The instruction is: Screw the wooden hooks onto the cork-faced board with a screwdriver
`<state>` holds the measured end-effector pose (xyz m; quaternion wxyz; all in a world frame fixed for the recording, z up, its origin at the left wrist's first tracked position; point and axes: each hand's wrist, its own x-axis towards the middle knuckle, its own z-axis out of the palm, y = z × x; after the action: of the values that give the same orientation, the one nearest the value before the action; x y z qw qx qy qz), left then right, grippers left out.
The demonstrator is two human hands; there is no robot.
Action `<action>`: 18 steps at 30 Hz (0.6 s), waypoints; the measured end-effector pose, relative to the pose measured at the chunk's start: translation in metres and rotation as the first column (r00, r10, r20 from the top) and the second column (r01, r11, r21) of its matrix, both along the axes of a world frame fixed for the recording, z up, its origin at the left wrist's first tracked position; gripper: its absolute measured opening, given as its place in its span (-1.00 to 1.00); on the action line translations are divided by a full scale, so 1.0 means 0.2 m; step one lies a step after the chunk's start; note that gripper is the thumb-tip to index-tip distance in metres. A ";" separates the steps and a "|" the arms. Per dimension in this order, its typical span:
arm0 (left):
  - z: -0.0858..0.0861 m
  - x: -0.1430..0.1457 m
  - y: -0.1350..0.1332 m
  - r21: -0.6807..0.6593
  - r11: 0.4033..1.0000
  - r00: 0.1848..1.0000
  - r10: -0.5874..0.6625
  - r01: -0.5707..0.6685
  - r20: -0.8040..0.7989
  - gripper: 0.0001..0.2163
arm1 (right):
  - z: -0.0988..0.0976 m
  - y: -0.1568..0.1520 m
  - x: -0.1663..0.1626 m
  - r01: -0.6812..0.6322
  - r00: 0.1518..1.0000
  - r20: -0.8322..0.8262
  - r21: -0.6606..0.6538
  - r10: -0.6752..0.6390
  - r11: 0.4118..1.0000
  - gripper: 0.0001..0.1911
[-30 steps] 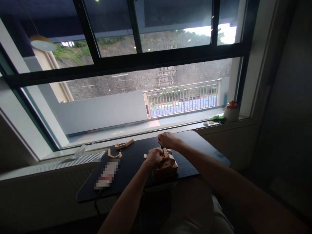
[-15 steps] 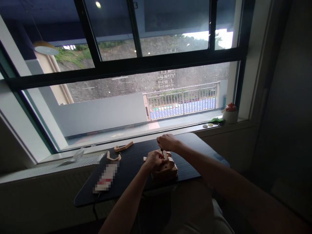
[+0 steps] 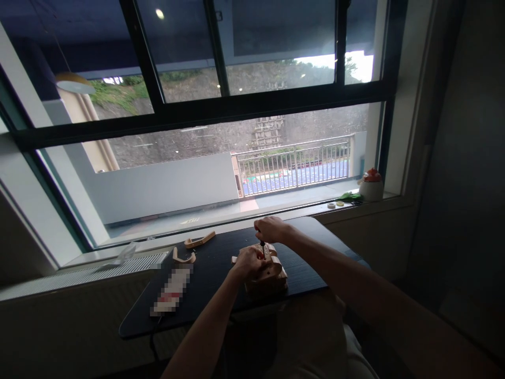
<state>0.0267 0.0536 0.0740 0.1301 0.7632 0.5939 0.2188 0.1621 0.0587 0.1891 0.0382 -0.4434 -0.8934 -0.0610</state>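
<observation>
On the dark table lies a wooden assembly [image 3: 269, 279] with rounded pieces on top, near the front edge. My right hand [image 3: 270, 230] is closed around the handle of a screwdriver [image 3: 263, 247], whose shaft points down to the top of the wood. Against the left side of the assembly, my left hand [image 3: 249, 263] is closed on the wood beside the screwdriver's tip. A small orange-red spot shows between its fingers, too small to name. The tip itself is hidden by my left hand.
Two curved wooden pieces, one at the back [image 3: 200, 240] and one nearer [image 3: 184, 256], lie on the table [image 3: 213, 273] at left. A blurred-out long object [image 3: 172, 289] is close by. On the window sill stand a white jar with an orange lid [image 3: 371, 185] and tape rolls [image 3: 332, 205].
My right hand has turned slightly on the screwdriver, and more of the handle and shaft shows. My left hand and the wooden assembly stay in place.
</observation>
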 end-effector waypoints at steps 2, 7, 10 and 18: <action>0.00 0.00 0.00 0.007 1.000 1.000 -0.004 0.004 -0.007 -0.76 | 0.01 0.00 0.00 -0.027 1.000 -0.007 0.012 0.027 1.000 -0.75; 0.00 -0.01 0.01 -0.009 1.000 1.000 0.006 -0.006 -0.014 -0.74 | 0.01 -0.01 -0.01 -0.037 0.999 0.003 -0.001 0.037 0.999 -0.75; -0.02 -0.01 0.02 -0.020 1.000 1.000 0.017 -0.017 -0.017 -0.72 | 0.01 -0.01 -0.02 -0.003 1.000 0.019 -0.017 0.003 1.000 -0.68; -0.01 -0.01 0.00 -0.002 1.000 0.999 0.025 -0.025 -0.024 -0.78 | 0.03 -0.01 -0.03 0.023 0.999 0.040 -0.032 -0.022 0.999 -0.68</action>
<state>0.0250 0.0546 0.0725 0.1212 0.7583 0.6050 0.2106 0.1558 0.0564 0.1961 0.0127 -0.4527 -0.8899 -0.0554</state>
